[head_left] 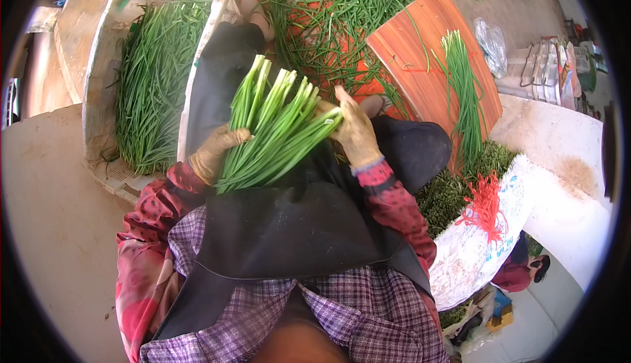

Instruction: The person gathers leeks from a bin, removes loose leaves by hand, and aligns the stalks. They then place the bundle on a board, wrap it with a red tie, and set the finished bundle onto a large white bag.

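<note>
A bunch of long green chives [273, 133] lies across my lap, fanned into several smaller bundles with pale cut ends pointing up and away from me. My left hand [215, 152], in a tan glove, is closed around the left side of the bunch, with its thumb over the stalks. On the other side my right hand [358, 131], gloved too, grips the pale ends of the rightmost bundle. Some of its fingers are hidden behind the stalks. A black apron [282, 231] covers my lap beneath the bunch.
At left stands a white plastic crate [92, 93] full of chives. Loose stalks [342, 8] cover a red sheet ahead. A wooden board [420, 34] at right bears another bunch [463, 93]. Red ties [486, 208] lie on a white sack [483, 254] beside dark green bundles [440, 198].
</note>
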The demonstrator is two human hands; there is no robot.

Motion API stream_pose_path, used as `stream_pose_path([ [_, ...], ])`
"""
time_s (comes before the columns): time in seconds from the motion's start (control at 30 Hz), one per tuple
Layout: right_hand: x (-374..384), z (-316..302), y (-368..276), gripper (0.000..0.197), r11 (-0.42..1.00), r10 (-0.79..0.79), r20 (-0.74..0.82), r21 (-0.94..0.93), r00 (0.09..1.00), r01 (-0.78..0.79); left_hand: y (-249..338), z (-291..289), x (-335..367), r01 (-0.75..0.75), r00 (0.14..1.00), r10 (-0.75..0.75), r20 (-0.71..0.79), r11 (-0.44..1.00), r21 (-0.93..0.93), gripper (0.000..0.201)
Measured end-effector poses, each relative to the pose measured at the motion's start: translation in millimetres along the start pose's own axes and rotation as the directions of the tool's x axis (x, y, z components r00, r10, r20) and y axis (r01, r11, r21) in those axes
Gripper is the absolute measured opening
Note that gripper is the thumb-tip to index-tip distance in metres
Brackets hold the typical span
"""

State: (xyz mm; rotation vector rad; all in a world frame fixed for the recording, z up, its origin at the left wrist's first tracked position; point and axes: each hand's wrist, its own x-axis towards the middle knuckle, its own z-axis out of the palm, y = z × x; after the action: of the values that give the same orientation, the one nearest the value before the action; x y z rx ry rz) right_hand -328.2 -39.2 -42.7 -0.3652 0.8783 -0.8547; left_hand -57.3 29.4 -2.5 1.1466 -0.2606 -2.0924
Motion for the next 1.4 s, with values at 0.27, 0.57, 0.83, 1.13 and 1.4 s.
stream_pose_path([
  [0.27, 34.8, 72.4, -8.4, 0.060, 0.955, -0.276, 0.292, -0.019, 0.916, 0.294, 1.3, -6.7, 3.4, 0.002, 0.994, -0.025, 0.110, 0.979, 0.205, 0.074],
  [0.57, 0.2, 28.7, -33.2, 0.032, 0.758, -0.536, -0.081, -0.484, 0.840, 0.437, 5.2, -8.0, 5.8, 0.120, 0.989, -0.111, 0.103, 0.988, -0.094, 0.066],
  [0.83, -15.0, 31.6, 10.2, 0.024, 0.518, -0.155, 0.233, -0.808, 0.960, 0.280, 6.9, 1.3, 3.8, 0.114, 0.989, -0.113, 0.097, 0.993, -0.006, 0.062],
  [1.13, -11.0, 19.2, 2.4, 0.006, -0.294, -0.219, 0.719, -0.693, 0.659, 0.658, 3.9, 1.5, 9.8, 0.153, 0.985, -0.154, 0.077, 0.988, 0.019, 0.060],
  [1.4, 10.2, -3.9, -40.8, 0.014, -0.334, -0.277, 0.576, -0.808, 0.769, 0.485, 2.9, 19.8, 12.3, 0.096, 0.995, -0.096, -0.011, 0.966, 0.242, 0.039],
])
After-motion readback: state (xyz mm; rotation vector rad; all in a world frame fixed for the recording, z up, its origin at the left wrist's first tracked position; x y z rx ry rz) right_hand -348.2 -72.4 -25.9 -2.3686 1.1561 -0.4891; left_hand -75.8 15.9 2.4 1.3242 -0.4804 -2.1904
